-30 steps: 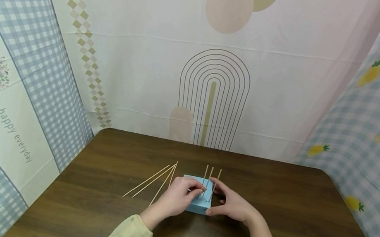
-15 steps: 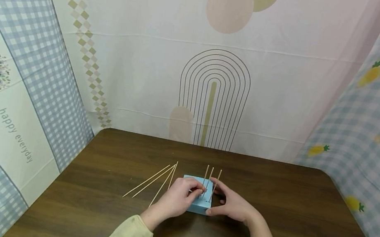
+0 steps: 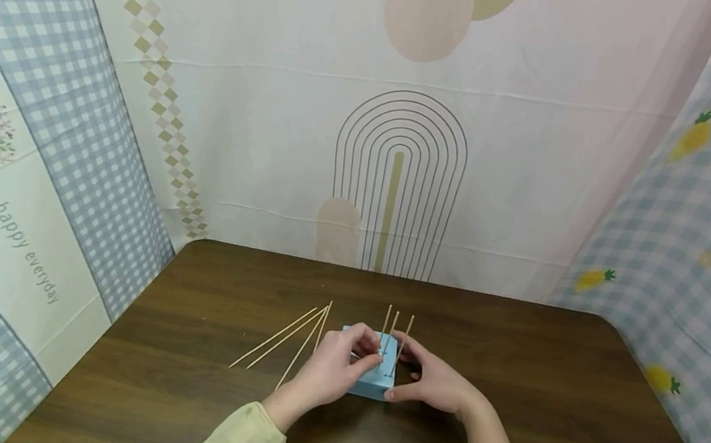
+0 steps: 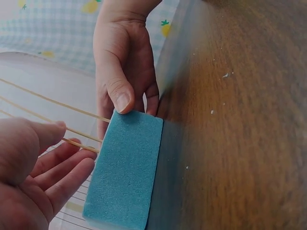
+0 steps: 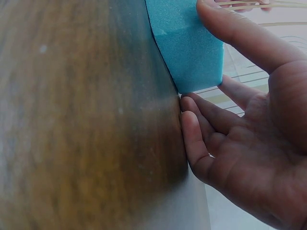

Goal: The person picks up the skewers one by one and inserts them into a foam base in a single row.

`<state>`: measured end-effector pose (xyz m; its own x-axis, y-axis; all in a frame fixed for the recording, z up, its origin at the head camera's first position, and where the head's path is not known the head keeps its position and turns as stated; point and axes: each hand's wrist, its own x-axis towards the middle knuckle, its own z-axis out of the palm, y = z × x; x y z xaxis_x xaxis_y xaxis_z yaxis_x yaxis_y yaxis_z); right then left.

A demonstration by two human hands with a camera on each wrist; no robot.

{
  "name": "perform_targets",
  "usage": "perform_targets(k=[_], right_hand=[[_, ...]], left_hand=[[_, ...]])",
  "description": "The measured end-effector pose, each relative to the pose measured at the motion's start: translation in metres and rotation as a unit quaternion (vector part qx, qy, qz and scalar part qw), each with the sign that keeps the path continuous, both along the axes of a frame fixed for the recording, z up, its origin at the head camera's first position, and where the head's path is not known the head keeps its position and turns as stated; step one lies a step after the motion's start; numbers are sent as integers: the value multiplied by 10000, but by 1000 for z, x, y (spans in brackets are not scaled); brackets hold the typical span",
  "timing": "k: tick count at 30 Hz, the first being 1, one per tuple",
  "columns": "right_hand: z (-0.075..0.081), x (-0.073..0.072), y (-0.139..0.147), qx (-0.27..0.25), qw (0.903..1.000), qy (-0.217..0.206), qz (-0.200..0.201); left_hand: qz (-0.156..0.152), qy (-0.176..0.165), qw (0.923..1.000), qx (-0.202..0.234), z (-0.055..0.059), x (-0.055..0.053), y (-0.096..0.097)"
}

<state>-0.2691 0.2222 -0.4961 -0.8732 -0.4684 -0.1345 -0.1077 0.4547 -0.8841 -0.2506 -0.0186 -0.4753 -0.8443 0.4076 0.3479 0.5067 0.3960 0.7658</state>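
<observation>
The blue foam block (image 4: 127, 167) lay on the dark wooden table (image 3: 234, 272), between the two hands. Three thin wooden skewers stood in it, near upright: a left one (image 3: 386, 321), a middle one (image 3: 391, 329) and a right one (image 3: 409, 325). Four loose skewers (image 3: 272, 338) lay on the table to the left, their far ends drawn together.

The right hand (image 3: 438, 380) gripped the block at its right end, thumb against the near corner and a finger at the far one. The left hand (image 3: 333, 364) had thumb and fingertips parted about the left skewer, with no firm pinch seen; whether a fingertip touched the wood, I could not tell. (A few pale specks (image 4: 225, 75) lay on the tabletop, of unknown origin.)

In my judgement, the step in hand was the seating of the left skewer. The next move called for the left fingers to be drawn away without brushing the middle skewer, or to close again should the left one need pressing deeper. Either way, the right hand's steady hold seemed advisable. The depth of each skewer was not visible.
</observation>
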Motion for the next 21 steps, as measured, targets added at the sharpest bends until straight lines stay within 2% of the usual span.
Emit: perform_targets(k=[4, 9, 21], right_hand=[[1, 1, -1, 12, 10000, -17, -18], [1, 0, -1, -4, 10000, -29, 1], [-1, -1, -1, 49, 10000, -19, -16]], left_hand=[[125, 133, 9998, 97, 0, 0, 0], [183, 127, 9996, 172, -1, -1, -1], [34, 169, 9997, 161, -1, 0, 0]])
